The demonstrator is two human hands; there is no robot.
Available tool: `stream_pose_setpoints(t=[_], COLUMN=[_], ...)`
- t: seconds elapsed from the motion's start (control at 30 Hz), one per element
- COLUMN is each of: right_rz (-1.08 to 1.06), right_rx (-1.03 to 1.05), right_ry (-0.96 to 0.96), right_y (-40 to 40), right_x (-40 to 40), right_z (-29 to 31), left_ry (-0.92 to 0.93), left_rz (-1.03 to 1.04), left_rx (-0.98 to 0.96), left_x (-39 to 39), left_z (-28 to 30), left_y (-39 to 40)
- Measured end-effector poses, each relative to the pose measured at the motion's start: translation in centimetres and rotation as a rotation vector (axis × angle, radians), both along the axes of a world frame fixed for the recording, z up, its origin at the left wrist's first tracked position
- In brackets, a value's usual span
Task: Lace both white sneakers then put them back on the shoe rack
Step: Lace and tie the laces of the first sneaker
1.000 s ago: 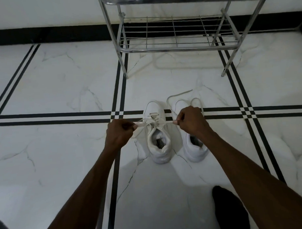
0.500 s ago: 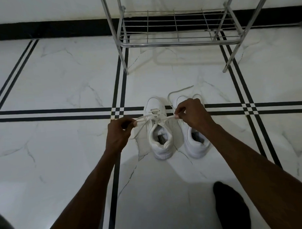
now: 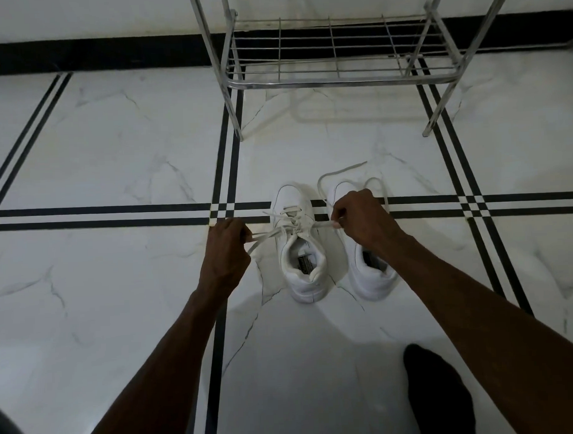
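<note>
Two white sneakers stand side by side on the marble floor, toes pointing away from me. The left sneaker [image 3: 301,261] has its lace [image 3: 287,228] threaded through the eyelets and pulled out to both sides. My left hand [image 3: 227,248] pinches the lace's left end beside the shoe. My right hand [image 3: 360,219] pinches the right end and covers the front of the right sneaker [image 3: 371,275]. A loose white lace [image 3: 335,174] loops on the floor by the right sneaker's toe. The metal shoe rack [image 3: 339,80] stands beyond the shoes.
The floor is white marble with black double stripes [image 3: 116,216]. A black skirting strip [image 3: 94,51] runs along the wall behind the rack. My foot in a black sock [image 3: 437,390] rests at the lower right.
Both hands have drawn slightly farther apart, pulling the lace ends tighter across the left sneaker. The view has tilted a little, so the rack sits higher in frame.
</note>
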State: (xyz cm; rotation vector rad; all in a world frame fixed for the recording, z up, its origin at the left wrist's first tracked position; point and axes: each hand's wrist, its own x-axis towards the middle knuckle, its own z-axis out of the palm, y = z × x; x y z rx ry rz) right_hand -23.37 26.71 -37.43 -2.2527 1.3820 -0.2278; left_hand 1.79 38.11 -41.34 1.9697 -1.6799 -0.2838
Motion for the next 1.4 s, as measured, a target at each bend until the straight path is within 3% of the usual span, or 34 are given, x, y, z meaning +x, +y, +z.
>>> stream_pose_setpoints(t=[0.17, 0.33, 0.6, 0.8, 0.97, 1.13, 1.27, 1.4], right_rz=[-0.198, -0.077, 0.015, 0.012, -0.049, 0.098, 0.284, 0.422], right_rx=[0.188, 0.088, -0.05, -0.007, 0.035, -0.282, -0.171, -0.085], right_ry=[-0.235, -0.165, -0.005, 0.111, 0.157, 0.214, 0.134, 0.206], right_y=[-0.2, -0.3, -0.3, 0.0, 0.3, 0.8, 0.7, 0.9], right_x=[-1.2, -0.9, -0.3, 0.0, -0.1, 0.3, 2.6, 3.8], right_z=[1.0, 1.2, 0.7, 0.7, -0.8, -0.9, -0.1, -0.6], left_ry=[0.135, 0.138, -0.064, -0.171, -0.112, -0.028, 0.006, 0.058], left_rz=[0.097, 0.091, -0.031, -0.078, -0.054, 0.006, -0.086, -0.198], left_rx=[0.023, 0.045, -0.016, 0.009, 0.064, 0.102, 0.135, 0.213], left_x=[0.0, -0.4, 0.2, 0.8, 1.0, 0.3, -0.9, -2.1], left_z=[-0.1, -0.1, -0.1, -0.8, -1.2, -0.7, 0.2, -0.3], left_y=[-0.1, 0.2, 0.3, 0.6, 0.5, 0.3, -0.5, -0.9])
